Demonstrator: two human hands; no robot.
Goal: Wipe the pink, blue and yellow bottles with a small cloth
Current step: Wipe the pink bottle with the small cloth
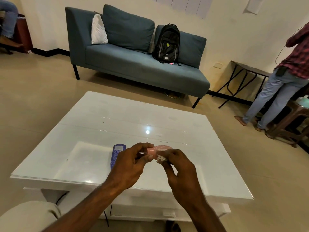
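Observation:
My left hand (132,162) holds a pink bottle (156,150) above the white glossy table (100,124), the bottle lying roughly sideways between my hands. My right hand (177,166) pinches a small whitish cloth (161,157) against the bottle's right part. A blue bottle (117,152) lies on the table just left of my left hand, partly hidden by it. No yellow bottle shows; my hands may cover it.
A blue sofa (133,64) with a black backpack (167,43) stands beyond the table. A person (284,77) stands at the right by a dark folding table (247,71) and wooden stools (291,124). My knee (28,216) is at bottom left.

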